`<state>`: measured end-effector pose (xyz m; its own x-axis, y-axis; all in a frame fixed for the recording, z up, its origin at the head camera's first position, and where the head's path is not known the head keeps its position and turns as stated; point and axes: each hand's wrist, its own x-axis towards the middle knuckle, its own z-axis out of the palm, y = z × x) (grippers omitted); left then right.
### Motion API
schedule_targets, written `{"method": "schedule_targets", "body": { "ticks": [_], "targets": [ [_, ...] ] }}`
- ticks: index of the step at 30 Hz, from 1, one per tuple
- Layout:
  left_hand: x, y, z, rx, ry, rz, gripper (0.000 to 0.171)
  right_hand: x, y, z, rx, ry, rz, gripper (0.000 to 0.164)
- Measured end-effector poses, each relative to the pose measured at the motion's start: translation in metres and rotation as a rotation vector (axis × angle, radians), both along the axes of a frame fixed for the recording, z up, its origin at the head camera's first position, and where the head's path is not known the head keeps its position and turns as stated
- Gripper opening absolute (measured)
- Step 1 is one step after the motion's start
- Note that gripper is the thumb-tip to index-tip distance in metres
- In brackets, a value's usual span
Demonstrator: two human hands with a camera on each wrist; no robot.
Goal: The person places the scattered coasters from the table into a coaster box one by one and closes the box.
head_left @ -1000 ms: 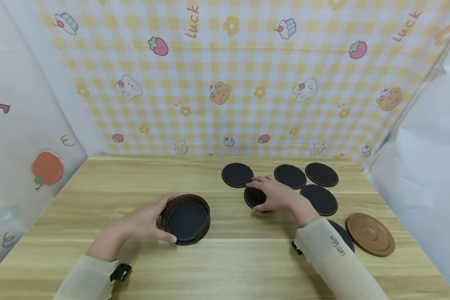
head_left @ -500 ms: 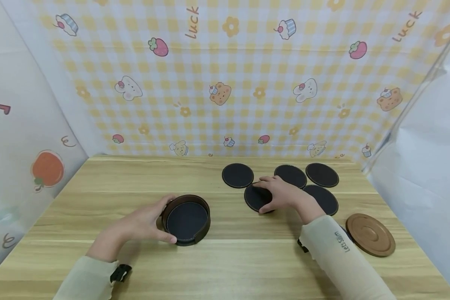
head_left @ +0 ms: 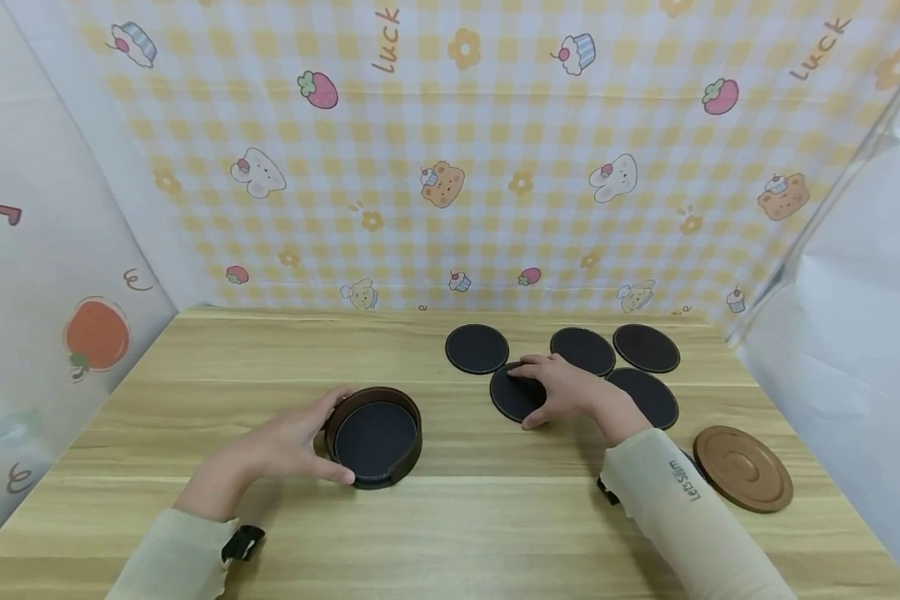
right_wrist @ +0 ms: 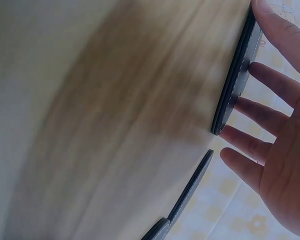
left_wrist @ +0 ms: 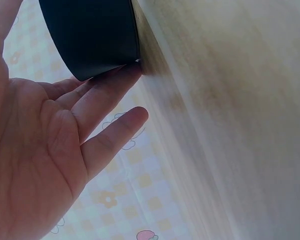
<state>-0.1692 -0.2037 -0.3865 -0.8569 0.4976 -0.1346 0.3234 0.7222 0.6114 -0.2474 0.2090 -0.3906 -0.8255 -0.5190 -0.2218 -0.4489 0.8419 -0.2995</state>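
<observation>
Left hand (head_left: 292, 443) grips a holder (head_left: 408, 466); only the head view shows us inside. Spread right hand (head_left: 573, 393) touches a coaster (head_left: 507, 394).

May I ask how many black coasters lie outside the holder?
6: three coasters along the back, one under the right hand, one to its right, another, mostly hidden, between sleeve and brown disc. Stacks could hide more.

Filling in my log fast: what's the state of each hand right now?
Left hand: gripping the holder.
Right hand: open, touching a coaster.
</observation>
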Motion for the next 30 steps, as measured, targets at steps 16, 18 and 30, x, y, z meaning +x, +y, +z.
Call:
{"method": "schedule_targets", "body": {
  "ticks": [16,18,30],
  "targets": [
    [0.0003,0.0005,0.0018,0.001,0.009,-0.009,0.112,0.0003,-0.0029,0.0031,0.002,0.017,0.0,0.076],
    [-0.0002,0.0006,0.001,0.001,0.006,-0.008,0.113,0.0003,-0.0029,0.0031,0.004,0.021,0.008,0.076],
    [0.0001,-0.0005,-0.0005,0.009,0.015,-0.014,0.111,0.0042,-0.0021,0.0024,-0.026,0.03,0.019,0.076]
  ]
}}
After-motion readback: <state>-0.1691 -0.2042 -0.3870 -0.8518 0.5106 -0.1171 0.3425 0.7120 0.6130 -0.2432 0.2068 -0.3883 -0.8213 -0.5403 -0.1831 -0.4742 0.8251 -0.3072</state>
